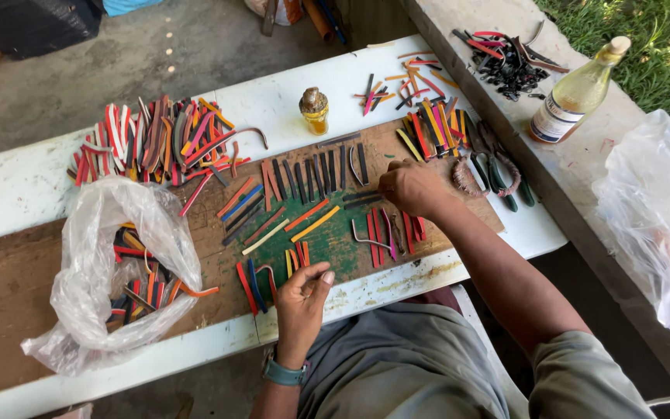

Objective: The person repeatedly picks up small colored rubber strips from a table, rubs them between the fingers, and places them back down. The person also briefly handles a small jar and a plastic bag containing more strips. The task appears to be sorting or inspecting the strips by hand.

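1. Bright, even daylight fills the scene; colours read vividly.
2. The white surface (pixel 25 186) glares slightly at far left.
3. Soft, short shadows sit under the right hand (pixel 411 188).
4. The plastic bag (pixel 661 209) at right is washed out.
5. Focus is sharp; edges bend slightly.

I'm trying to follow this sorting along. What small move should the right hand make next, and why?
Probably close the right hand on one dark strip and lift it clear. It hovers curled, knuckles up, over the row of dark strips on the wooden board, and I can't see that it holds anything. The left hand rests at the near edge beside the red and blue strips.
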